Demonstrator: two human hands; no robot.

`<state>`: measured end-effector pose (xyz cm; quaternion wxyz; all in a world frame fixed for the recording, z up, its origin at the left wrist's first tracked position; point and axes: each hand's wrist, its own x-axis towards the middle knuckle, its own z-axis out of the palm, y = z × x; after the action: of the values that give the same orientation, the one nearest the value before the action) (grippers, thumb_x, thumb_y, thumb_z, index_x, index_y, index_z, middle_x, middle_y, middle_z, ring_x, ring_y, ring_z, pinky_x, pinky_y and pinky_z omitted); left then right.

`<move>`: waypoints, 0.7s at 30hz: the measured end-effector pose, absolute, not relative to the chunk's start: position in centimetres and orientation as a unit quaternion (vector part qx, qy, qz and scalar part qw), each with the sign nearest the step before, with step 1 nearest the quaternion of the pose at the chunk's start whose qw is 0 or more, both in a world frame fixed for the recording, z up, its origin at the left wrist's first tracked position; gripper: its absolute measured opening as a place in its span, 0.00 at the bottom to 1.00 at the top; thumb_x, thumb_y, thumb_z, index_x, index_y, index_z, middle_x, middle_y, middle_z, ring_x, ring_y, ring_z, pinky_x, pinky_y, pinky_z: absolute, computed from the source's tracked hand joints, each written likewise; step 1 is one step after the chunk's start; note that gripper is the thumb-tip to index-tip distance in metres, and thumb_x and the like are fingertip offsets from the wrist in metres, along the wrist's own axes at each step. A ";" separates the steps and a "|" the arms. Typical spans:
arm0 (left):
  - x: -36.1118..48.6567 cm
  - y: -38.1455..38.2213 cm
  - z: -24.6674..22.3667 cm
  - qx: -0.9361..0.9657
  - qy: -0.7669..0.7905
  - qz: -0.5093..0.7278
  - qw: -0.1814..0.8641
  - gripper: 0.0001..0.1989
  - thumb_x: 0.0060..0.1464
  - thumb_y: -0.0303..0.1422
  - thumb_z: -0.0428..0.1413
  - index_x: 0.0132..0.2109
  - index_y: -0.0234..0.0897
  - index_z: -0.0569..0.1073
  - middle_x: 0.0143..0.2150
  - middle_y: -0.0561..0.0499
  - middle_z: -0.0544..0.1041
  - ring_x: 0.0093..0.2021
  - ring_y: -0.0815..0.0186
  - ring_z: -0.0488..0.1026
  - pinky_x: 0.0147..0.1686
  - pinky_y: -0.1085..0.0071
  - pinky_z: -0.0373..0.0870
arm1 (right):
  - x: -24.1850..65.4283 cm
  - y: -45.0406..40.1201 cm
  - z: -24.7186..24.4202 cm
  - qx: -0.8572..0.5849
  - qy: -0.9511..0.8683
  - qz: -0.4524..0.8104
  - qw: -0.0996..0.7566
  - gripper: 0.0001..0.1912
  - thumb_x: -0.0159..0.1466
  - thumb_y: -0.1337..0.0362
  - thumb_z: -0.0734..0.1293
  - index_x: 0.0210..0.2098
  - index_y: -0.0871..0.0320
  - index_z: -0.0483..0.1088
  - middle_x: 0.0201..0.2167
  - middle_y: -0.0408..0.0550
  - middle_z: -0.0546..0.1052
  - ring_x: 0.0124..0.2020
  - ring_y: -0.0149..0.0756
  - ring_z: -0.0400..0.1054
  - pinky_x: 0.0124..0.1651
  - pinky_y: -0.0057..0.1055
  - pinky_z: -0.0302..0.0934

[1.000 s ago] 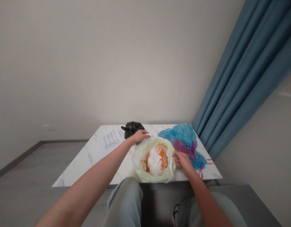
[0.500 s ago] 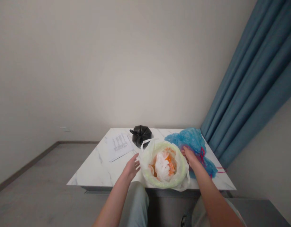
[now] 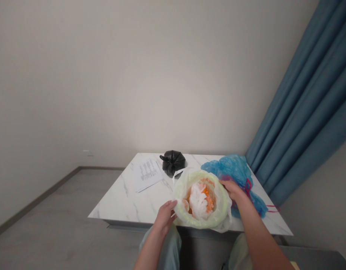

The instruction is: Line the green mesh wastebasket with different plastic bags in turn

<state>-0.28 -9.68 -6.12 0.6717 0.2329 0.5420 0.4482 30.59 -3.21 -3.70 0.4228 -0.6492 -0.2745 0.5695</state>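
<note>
A plain off-white wall (image 3: 133,75) rises behind the white marble table (image 3: 116,210), a blue curtain (image 3: 299,93) hangs at right, and dark skirting (image 3: 38,202) edges the grey floor (image 3: 49,225).

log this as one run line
left hand: on rim of pale plastic bag; right hand: on same rim; bag contents: orange and white; blue bag: beside it

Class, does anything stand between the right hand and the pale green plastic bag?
Nothing visible does: the right hand touches the rim of the pale green plastic bag; the blue plastic bag lies beyond the hand.
</note>
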 end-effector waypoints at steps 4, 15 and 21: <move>-0.4 -10.1 -5.9 0.286 0.579 0.482 0.593 0.13 0.42 0.38 0.64 0.29 0.35 0.71 0.28 0.50 0.76 0.29 0.66 0.73 0.32 0.70 0.70 | 30.8 -3.3 -3.9 -0.687 -0.304 0.488 0.445 0.09 0.56 0.69 0.67 0.20 0.59 0.70 0.22 0.52 0.78 0.24 0.40 0.72 0.30 0.33 0.66; 1.3 -10.8 -1.9 0.243 0.444 0.492 0.709 0.17 0.42 0.36 0.65 0.39 0.32 0.74 0.34 0.44 0.80 0.32 0.61 0.78 0.34 0.68 0.73 | 29.9 -3.8 -3.0 -0.730 -0.544 0.138 0.389 0.08 0.61 0.65 0.62 0.33 0.58 0.73 0.33 0.53 0.78 0.35 0.39 0.72 0.42 0.31 0.61; 1.3 -11.2 -1.8 0.253 0.439 0.507 0.697 0.32 0.39 0.34 0.68 0.54 0.35 0.69 0.38 0.45 0.81 0.35 0.59 0.79 0.35 0.67 0.73 | 29.0 -3.9 -3.0 -0.716 -0.454 0.265 0.460 0.12 0.54 0.67 0.66 0.38 0.60 0.72 0.30 0.50 0.78 0.29 0.36 0.70 0.33 0.29 0.61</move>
<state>1.31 -11.17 -1.80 0.6969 0.2534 0.4390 0.5074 28.96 -3.88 -2.97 0.4603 -0.7155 -0.4539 0.2647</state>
